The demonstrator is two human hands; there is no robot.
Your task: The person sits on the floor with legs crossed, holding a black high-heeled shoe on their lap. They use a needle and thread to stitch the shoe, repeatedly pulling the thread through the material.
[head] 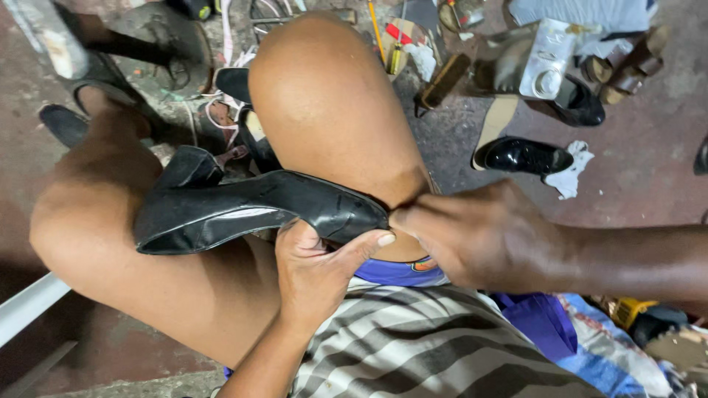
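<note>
Head view, looking down at a seated person's lap and hands.
Floor: reddish concrete floor (641, 184), worn, with tools and shoes scattered across its far part.
Legs: two bare knees (324, 103) raised and crossed in the middle of the view, above a grey and white striped shirt (413, 346) at the lower edge.
Shoe in hand: black high-heeled shoe (251, 210) lying on its side across the thighs, toe pointing towards the person's right, heel end towards the left edge of the view.
Right hand (487, 236): comes in from the right edge, fingers closed in a narrow pinch at the toe tip of the heeled shoe; what is pinched cannot be told.
Left hand (317, 265): rises from below, wrapped around the front part of the heeled shoe from beneath, thumb pressed along the toe edge and almost meeting the right hand.
Glossy black shoe (523, 156): on the floor well beyond the right hand, just beside a crumpled white rag (571, 177).
Wooden brush (442, 81): on the floor near the upper knee, tilted.
Pencil (377, 29): yellow, at the top edge, near the brush.
</note>
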